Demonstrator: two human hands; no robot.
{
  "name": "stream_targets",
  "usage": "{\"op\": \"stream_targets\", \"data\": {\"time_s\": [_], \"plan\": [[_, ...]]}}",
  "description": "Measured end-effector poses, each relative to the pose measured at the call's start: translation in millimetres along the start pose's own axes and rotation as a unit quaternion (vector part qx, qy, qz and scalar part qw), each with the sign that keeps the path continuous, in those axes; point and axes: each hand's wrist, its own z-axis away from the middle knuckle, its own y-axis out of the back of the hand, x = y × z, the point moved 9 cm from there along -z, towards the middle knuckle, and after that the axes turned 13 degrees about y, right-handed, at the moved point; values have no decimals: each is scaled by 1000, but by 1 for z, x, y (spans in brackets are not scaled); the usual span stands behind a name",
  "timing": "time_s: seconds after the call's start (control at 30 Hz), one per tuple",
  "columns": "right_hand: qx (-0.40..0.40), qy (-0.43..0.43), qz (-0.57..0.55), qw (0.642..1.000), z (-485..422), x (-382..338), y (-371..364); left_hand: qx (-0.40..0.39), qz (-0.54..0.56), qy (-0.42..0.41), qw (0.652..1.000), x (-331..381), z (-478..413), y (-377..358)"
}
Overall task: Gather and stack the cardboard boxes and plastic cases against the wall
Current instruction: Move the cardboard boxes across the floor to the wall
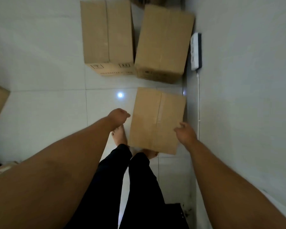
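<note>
Near box: taped cardboard box [157, 120] on the tiled floor [48, 104], close beside the wall [246, 80].
Left hand [118, 117]: fingers curled loosely, empty, just beside the box's left edge.
Right hand [186, 133]: fingers spread, at the box's right edge; contact unclear.
Far boxes: left box [107, 35] and right box [163, 43] side by side beyond.
Wall fitting: power strip [196, 51], cord hanging.

Open tiled floor [40, 104] fills left and centre of frame, w/ free passage there. Right side is tight: near box [157, 119] sits close to the wall [246, 96], narrow gap only. Two bigger boxes [107, 35] [163, 43] block upper centre; power strip [196, 51] and cord hug the wall.
</note>
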Motion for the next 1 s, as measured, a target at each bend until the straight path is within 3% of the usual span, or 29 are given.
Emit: {"op": "stream_targets", "data": {"time_s": [0.27, 0.47, 0.63, 0.77, 0.9, 1.0], "plan": [[0, 137, 127, 982, 128, -137, 43, 21, 170, -34, 985, -56, 179, 105], [-35, 224, 188, 956, 185, -212, 16, 108, 252, -60, 960, -156, 249, 171], [-46, 303, 218, 926, 215, -273, -24, 112, 314, -27, 942, -260, 248, 195], [-18, 310, 230, 922, 237, -296, -64, 122, 352, -23, 927, -327, 241, 241], [-13, 295, 251, 922, 273, -313, -136, 123, 413, -69, 900, -392, 245, 302], [-27, 305, 241, 921, 308, -330, -217, 131, 412, -65, 899, -465, 239, 350]]}}
